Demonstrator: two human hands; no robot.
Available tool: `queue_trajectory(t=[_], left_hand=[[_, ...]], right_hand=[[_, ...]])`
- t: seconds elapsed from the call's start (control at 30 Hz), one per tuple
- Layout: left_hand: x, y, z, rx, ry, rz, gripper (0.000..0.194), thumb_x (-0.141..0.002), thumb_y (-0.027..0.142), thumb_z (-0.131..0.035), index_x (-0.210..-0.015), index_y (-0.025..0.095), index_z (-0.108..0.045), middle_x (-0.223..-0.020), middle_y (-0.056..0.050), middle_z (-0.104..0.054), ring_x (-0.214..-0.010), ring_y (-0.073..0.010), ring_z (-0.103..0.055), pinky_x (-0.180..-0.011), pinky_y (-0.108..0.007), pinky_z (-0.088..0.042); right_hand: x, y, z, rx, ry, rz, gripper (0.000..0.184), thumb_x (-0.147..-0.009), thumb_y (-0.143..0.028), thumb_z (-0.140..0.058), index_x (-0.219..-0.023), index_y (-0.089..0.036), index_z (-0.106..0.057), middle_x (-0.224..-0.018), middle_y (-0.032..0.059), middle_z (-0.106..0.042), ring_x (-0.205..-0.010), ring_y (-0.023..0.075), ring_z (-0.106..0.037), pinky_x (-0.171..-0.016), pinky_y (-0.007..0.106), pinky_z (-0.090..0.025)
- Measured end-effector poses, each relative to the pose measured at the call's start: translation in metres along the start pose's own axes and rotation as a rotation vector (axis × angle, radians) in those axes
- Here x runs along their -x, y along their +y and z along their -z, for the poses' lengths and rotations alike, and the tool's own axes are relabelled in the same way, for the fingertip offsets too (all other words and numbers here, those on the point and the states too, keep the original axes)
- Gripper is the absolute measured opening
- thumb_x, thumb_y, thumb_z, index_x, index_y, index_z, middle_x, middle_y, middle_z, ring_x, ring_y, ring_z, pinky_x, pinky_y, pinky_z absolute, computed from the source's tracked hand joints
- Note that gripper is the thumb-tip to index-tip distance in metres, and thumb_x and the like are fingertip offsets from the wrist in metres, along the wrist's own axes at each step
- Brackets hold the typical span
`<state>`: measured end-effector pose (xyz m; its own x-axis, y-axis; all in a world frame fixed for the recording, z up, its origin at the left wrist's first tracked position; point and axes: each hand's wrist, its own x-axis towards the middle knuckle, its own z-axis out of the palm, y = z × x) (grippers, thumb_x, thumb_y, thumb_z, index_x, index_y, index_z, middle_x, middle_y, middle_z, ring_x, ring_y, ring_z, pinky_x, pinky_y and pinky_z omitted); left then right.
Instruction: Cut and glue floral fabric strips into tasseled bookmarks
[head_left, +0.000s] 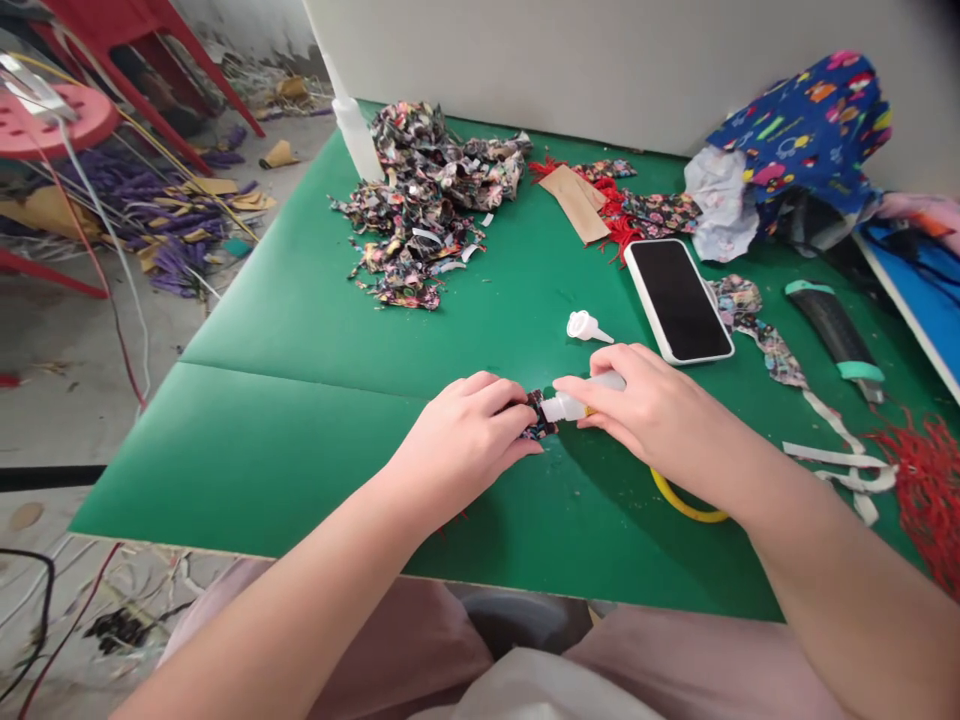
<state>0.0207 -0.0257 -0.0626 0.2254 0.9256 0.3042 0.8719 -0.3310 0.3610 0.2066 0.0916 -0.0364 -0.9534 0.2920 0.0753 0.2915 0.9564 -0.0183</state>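
Observation:
Near the front of the green table, my left hand is closed round a small piece of dark floral fabric, most of it hidden under my fingers. My right hand grips a small white squeeze bottle lying nearly level, its nozzle end touching or very close to the fabric. A white pointed cap lies on the table just beyond the bottle. Partly hidden under my right wrist is a yellow ring, perhaps a tape roll or a handle.
A heap of floral scraps and a white bottle stand at the back left. To the right lie a phone, a utility knife, red threads and blue patterned cloth. The green table ends at left.

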Motion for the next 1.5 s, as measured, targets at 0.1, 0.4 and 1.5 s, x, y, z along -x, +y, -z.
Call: queue_trajectory(t=[0.1,0.4,1.5], left_hand=[[0.001,0.000,0.000,0.002,-0.012,0.001,0.022,-0.085,0.033,-0.056,-0.090,0.015,-0.067,-0.094,-0.008,-0.067,-0.084,-0.0196,-0.058,-0.078,-0.035,-0.050],[0.001,0.001,0.002,-0.013,-0.067,0.036,0.024,-0.086,0.035,-0.054,-0.090,0.016,-0.068,-0.093,-0.007,-0.066,-0.085,-0.0198,-0.057,-0.079,-0.034,-0.048],[0.001,0.002,0.001,-0.025,-0.064,0.045,0.025,-0.085,0.036,-0.055,-0.090,0.016,-0.068,-0.087,-0.007,-0.066,-0.084,-0.0200,-0.058,-0.077,-0.033,-0.048]], right_hand=[[-0.001,-0.001,-0.001,-0.010,0.051,0.002,0.024,-0.086,-0.019,-0.052,-0.108,-0.020,-0.061,-0.091,0.0094,-0.048,-0.084,0.0198,-0.048,-0.074,0.032,-0.046],[-0.002,0.005,-0.002,-0.059,0.050,0.050,0.033,-0.084,-0.017,-0.053,-0.116,-0.021,-0.057,-0.093,0.0092,-0.047,-0.085,0.0202,-0.048,-0.076,0.034,-0.046],[-0.004,0.011,-0.006,-0.197,0.094,0.046,0.035,-0.082,-0.018,-0.057,-0.117,-0.020,-0.061,-0.093,0.0081,-0.050,-0.088,0.0191,-0.048,-0.080,0.035,-0.045]])
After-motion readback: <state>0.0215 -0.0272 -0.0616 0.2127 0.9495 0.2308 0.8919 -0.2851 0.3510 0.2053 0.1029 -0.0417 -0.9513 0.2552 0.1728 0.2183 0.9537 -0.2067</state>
